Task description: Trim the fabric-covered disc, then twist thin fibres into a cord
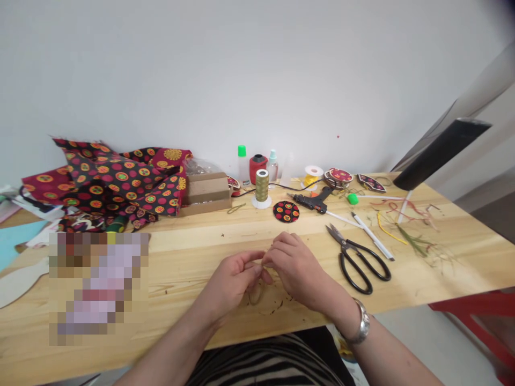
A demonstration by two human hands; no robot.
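Observation:
My left hand (241,272) and my right hand (292,262) meet above the front middle of the table, fingertips pinched together. Between them is a thin olive cord (255,295), mostly hidden by the fingers; a small loop of it hangs below my left hand. A silver bracelet (362,321) circles my right wrist. Beyond the hands lies a round patterned fabric disc (286,212), black with red and yellow flowers. Black-handled scissors (356,260) rest to the right of my right hand, blades slightly apart.
Behind stand an olive thread spool (262,186), a red thread cone (258,168) and a green-capped bottle (242,166). A glue gun (314,201), a white pen (373,237) and loose threads (414,214) lie right. Patterned fabric (120,177) and a cardboard box (207,192) sit left.

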